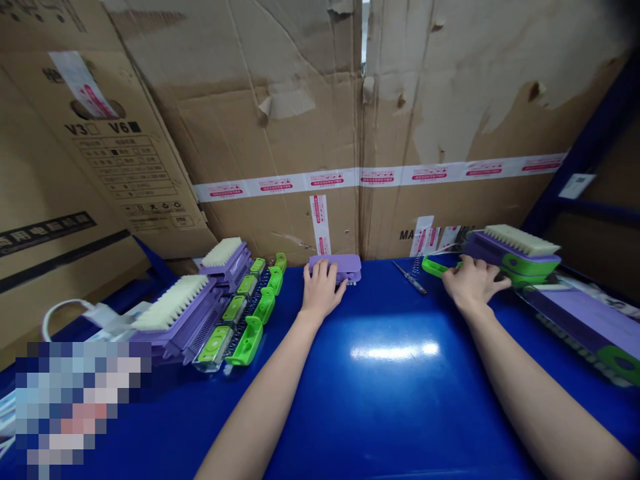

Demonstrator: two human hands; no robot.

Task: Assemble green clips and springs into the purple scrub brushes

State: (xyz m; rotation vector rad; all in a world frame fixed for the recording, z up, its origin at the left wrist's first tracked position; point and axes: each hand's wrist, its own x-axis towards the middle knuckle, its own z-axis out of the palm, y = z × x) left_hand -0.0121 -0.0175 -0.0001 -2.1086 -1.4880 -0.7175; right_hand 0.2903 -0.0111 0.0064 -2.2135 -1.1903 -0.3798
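Note:
My left hand rests fingers-down on a small purple plastic block at the back of the blue table. Its fingers curl over the block's near edge. My right hand is closed on a purple and green brush unit with cream bristles on top, at the right rear of the table. A green handle sticks out of that unit to the left of my fingers.
A row of several purple and green brush units lies at the left. A small screwdriver sits between my hands. A long purple unit lies at the right edge. Cardboard boxes wall the back and left.

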